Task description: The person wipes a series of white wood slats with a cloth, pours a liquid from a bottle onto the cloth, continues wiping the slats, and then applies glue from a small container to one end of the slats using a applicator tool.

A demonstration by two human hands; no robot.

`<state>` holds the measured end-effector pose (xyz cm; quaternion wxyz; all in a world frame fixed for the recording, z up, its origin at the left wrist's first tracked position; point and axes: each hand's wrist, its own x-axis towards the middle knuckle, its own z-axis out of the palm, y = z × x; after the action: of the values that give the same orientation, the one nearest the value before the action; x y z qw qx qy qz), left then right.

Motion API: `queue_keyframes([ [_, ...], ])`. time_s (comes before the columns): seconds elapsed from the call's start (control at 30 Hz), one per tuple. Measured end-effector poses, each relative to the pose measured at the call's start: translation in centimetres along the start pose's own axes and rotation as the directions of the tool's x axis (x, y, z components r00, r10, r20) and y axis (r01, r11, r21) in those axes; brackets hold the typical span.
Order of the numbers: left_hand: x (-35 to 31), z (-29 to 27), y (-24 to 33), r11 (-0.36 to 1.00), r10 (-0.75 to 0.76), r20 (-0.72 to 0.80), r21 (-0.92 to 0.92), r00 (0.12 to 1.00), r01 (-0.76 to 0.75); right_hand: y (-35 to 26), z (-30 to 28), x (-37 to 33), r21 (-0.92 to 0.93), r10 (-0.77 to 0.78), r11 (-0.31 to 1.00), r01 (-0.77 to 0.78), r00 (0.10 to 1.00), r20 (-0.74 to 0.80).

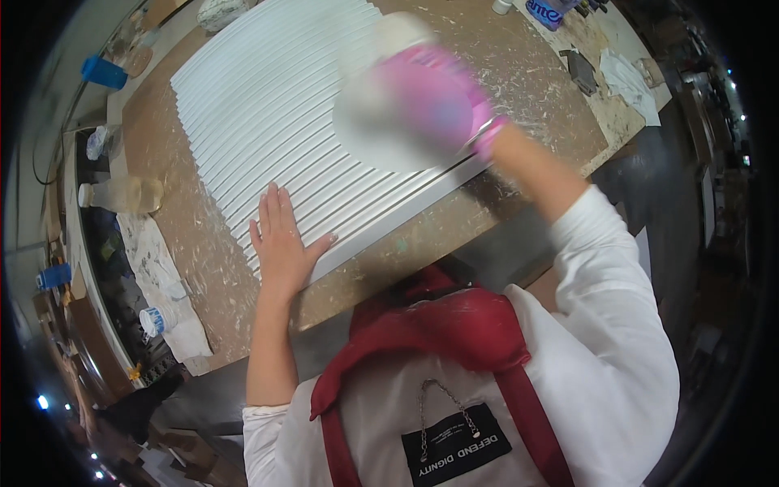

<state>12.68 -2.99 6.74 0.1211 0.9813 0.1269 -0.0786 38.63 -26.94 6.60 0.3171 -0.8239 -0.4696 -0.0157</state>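
Note:
A row of long white grooved strips [268, 97] lies side by side on the brown work table. My left hand [281, 239] is bare and rests flat on the near left ends of the strips, its fingers spread. My right hand [430, 101] wears a pink glove and is over the right part of the strips, smeared by motion. It grips a white, soft-looking cloth [369, 130], also blurred, whose exact shape I cannot make out. The cloth and glove hide the strips beneath them.
The scuffed table [519, 89] carries a bottle of yellowish liquid [126, 196] at its left edge. A stained paper [166, 276] and a small white container [154, 321] lie nearer. A blue cup [104, 72] stands far left; a dark grey block [581, 71] and a white rag [630, 84] are at right.

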Motion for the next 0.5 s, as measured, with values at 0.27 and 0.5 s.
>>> queue_keyframes([
  [0.27,0.1,0.6,0.2,0.998,0.051,-0.051,-0.034,0.997,-0.052,9.6,-7.5,-4.6,-0.578,0.206,0.803,-0.143,0.978,0.044],
  [0.5,2.6,-2.4,1.7,0.897,0.166,-0.26,-0.361,0.951,-0.255,3.3,-8.2,-5.3,0.582,0.202,0.805,-0.118,0.976,-0.082],
])
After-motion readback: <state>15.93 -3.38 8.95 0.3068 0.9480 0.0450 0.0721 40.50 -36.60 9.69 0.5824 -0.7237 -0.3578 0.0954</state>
